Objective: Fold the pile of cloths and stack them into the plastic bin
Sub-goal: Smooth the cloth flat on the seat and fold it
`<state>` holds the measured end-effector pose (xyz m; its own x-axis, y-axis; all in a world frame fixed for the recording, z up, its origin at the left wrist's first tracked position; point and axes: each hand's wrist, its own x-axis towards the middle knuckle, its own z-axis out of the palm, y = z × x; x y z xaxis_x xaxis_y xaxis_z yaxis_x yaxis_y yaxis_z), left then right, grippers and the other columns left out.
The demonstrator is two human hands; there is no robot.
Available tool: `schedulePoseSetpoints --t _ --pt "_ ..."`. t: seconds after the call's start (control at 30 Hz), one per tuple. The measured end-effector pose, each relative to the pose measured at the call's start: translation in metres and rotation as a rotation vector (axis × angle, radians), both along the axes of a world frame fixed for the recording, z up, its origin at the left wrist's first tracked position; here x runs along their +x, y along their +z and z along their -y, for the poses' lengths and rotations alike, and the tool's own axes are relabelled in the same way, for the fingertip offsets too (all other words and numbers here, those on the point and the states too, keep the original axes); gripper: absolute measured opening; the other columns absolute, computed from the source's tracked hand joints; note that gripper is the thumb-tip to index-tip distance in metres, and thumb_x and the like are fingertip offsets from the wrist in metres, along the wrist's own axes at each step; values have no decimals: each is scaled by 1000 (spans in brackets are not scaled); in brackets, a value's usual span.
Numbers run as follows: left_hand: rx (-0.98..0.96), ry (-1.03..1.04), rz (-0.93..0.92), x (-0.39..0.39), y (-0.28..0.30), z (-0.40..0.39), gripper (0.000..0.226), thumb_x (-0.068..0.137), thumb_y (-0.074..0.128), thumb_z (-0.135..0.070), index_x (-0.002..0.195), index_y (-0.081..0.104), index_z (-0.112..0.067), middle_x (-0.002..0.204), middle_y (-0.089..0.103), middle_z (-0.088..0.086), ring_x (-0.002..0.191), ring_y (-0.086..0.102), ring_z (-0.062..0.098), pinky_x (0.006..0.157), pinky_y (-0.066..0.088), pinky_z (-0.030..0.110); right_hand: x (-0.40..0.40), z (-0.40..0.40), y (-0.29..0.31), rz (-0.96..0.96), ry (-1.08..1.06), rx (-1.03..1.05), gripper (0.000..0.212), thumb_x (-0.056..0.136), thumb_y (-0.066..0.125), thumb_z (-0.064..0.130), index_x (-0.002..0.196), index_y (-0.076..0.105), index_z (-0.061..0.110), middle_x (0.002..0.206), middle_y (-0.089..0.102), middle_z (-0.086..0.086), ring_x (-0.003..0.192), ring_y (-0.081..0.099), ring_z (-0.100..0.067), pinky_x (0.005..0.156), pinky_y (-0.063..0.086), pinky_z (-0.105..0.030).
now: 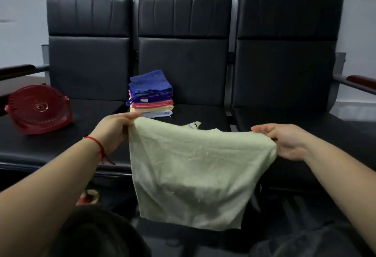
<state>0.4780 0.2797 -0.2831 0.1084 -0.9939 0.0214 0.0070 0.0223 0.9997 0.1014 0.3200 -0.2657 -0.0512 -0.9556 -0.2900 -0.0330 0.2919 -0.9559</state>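
1. The left hand pinches the upper left corner of a pale green cloth, thumb and fingers closed on the hem.
2. The right hand grips the cloth's upper right corner, fingers curled round the bunched edge.
3. The cloth hangs spread between the two hands in front of the bench's front edge, its lower edge free; a small tag shows at its top edge, toward 12 o'clock.
4. A stack of folded cloths sits on the middle black seat at 12 o'clock from the held cloth, blue on top, then purple, pink, yellow and pale blue at the bottom.
5. A red plastic bin lies tipped on the left seat, at 9 o'clock from the stack and well apart from it, its underside facing the camera.
6. A red string bracelet circles the left wrist.
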Motion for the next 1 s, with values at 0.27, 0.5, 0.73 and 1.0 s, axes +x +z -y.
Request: schedulePoseSetpoints --t 0.27,0.5,0.73,1.0 --pt "-196 42 698 8 74 -21 52 75 73 -1 124 63 -16 113 66 -2 98 61 12 94 43 24 9 -26 57 -1115 359 -346 29 73 78 26 99 71 36 98 66 22 90 61 -1 79 49 -20" --pt "-330 174 1092 12 120 -47 23 87 61 -16 108 71 -16 100 68 5 88 58 18 81 43 26 0 -32 89 -1169 115 -488 15 90 61 26 78 69 28 85 68 -4 83 62 -25 72 49 -36" --pt "-191 -81 541 43 137 -67 38 79 73 -32 108 67 -9 111 68 12 102 64 24 85 53 31 -1 -50 97 -170 51 -412 22 96 52 25 102 67 11 102 72 -8 94 67 -20 77 50 -33" --pt "-53 -37 912 49 123 -48 42 69 74 -54 84 75 -16 82 68 3 76 62 17 67 48 24 0 -33 95 -600 -77 -404 32 96 53 31 106 67 3 112 66 -15 105 61 -30 91 47 -42"
